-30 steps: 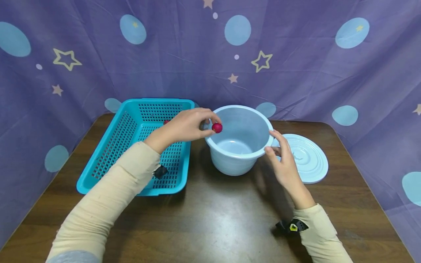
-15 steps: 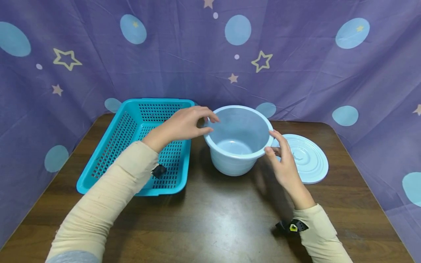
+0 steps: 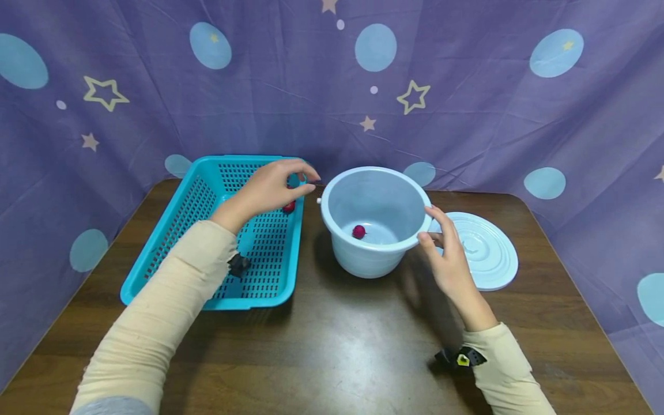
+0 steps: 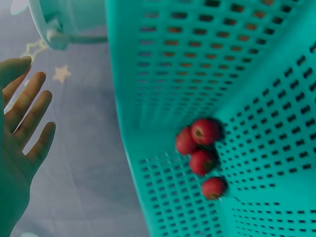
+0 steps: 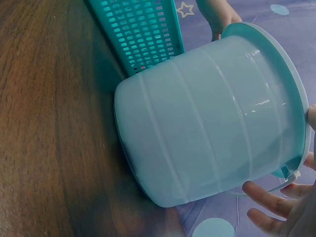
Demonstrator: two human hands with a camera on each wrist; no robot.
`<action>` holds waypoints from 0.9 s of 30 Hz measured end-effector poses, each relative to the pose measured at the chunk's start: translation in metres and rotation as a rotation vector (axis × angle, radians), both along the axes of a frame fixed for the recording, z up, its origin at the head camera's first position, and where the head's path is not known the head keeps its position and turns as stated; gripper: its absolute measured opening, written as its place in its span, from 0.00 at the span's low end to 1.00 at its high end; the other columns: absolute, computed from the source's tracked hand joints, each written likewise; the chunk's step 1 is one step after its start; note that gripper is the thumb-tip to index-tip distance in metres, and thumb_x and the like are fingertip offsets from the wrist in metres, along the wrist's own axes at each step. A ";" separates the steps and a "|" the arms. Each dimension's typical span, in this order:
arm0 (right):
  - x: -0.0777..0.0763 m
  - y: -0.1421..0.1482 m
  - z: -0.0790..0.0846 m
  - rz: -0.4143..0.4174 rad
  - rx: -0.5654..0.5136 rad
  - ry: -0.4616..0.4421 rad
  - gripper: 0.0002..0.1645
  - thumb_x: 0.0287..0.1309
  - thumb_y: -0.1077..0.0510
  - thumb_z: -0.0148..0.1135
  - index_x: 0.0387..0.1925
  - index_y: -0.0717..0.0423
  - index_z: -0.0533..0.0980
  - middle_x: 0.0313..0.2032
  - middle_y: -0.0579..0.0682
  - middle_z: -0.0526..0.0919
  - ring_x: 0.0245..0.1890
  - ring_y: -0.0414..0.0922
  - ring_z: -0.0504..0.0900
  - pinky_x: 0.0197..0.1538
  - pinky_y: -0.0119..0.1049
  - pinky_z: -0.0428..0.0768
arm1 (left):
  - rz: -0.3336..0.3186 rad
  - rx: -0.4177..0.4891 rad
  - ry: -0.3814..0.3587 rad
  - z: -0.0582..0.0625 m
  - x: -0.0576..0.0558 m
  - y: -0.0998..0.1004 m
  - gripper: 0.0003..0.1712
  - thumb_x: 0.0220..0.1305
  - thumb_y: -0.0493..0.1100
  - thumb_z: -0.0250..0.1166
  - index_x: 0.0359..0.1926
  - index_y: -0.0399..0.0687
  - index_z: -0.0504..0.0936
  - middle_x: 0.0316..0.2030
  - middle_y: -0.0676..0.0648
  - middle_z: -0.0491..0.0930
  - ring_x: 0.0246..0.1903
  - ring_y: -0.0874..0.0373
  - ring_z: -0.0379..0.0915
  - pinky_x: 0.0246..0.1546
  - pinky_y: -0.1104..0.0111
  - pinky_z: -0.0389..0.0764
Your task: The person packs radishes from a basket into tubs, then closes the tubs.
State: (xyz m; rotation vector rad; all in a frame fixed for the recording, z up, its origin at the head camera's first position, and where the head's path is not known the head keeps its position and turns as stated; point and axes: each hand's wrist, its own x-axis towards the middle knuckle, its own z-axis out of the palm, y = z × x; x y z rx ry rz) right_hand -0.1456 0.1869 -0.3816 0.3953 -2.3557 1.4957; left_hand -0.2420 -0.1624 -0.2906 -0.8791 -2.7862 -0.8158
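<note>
Over the right rim of the turquoise basket (image 3: pixel 261 302), my left hand (image 3: pixel 272 187) hovers with nothing in it, thumb and fingers apart. Several small round red fruits (image 4: pixel 205 131) lie together in a corner of that basket in the left wrist view; the head view shows part of them below my hand. One red fruit (image 3: pixel 359 231) sits on the floor of the pale blue bucket (image 3: pixel 370 262). My right hand (image 3: pixel 447 259) holds the bucket's right rim with thumb and fingers. In the right wrist view, its other fingers (image 5: pixel 269 200) extend by the bucket's side.
A pale blue lid (image 3: pixel 487 251) lies on the wooden table (image 3: pixel 342 346) to the bucket's right, partly behind my right hand. The bucket stands close to the basket's right side. A purple curtain (image 3: pixel 311 86) hangs behind the table.
My left hand has let go of a red fruit, which now rests inside the bucket. The hand has drawn back left over the basket. My right hand stays at the rim.
</note>
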 end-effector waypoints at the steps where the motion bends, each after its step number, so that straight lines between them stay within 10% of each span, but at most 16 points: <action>1: 0.000 0.000 0.000 0.000 -0.001 0.000 0.31 0.71 0.60 0.55 0.73 0.52 0.62 0.74 0.55 0.57 0.51 0.58 0.80 0.49 0.23 0.72 | 0.006 0.007 -0.005 -0.002 -0.001 -0.003 0.12 0.69 0.48 0.65 0.50 0.55 0.84 0.48 0.54 0.81 0.46 0.59 0.73 0.45 0.60 0.75; 27: 0.000 0.000 0.001 -0.003 -0.009 0.010 0.30 0.72 0.59 0.55 0.72 0.53 0.62 0.73 0.56 0.58 0.51 0.58 0.80 0.51 0.24 0.71 | 0.158 -0.029 -0.176 -0.055 -0.037 -0.045 0.17 0.65 0.43 0.68 0.53 0.44 0.82 0.54 0.42 0.78 0.51 0.45 0.74 0.51 0.51 0.74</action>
